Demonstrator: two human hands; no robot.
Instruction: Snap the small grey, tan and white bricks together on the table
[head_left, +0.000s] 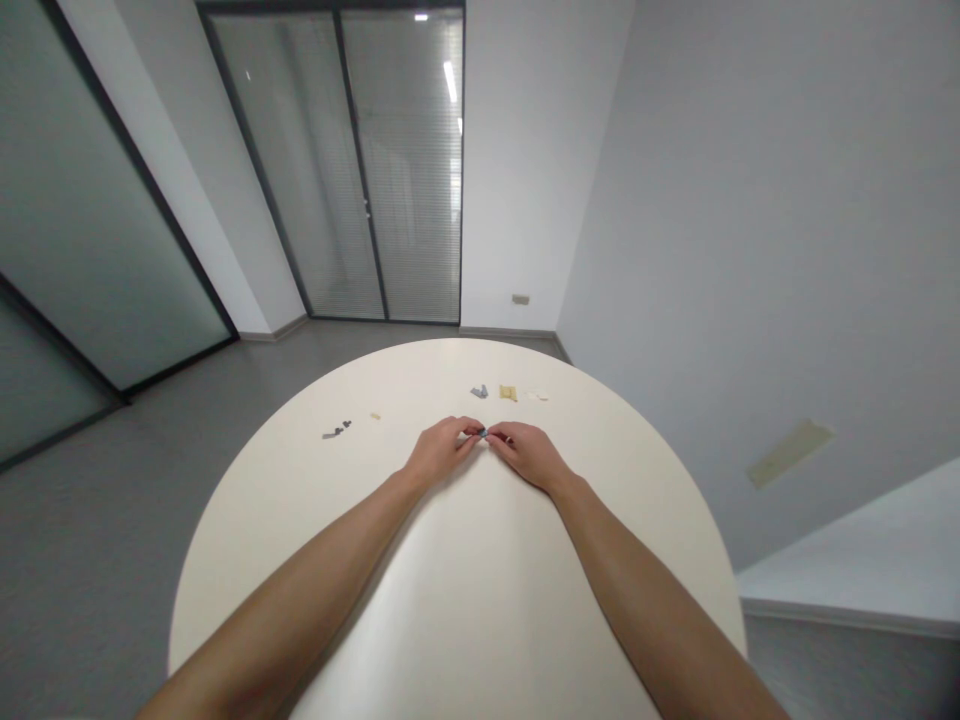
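My left hand (444,446) and my right hand (528,450) meet over the middle of a round white table (480,600). Between their fingertips is a small bluish-grey piece (484,433), pinched from both sides. Fingers cover most of it, and it is too small to name by kind. Just beyond the hands lie some grey pieces (480,391), a tan piece (508,393) and small whitish pieces (537,396).
Toward the table's left side are several small dark grey pieces (337,431) and a small yellowish piece (376,416). Past the far edge stand glass panels with blinds (405,180). A grey wall (750,220) rises on the right.
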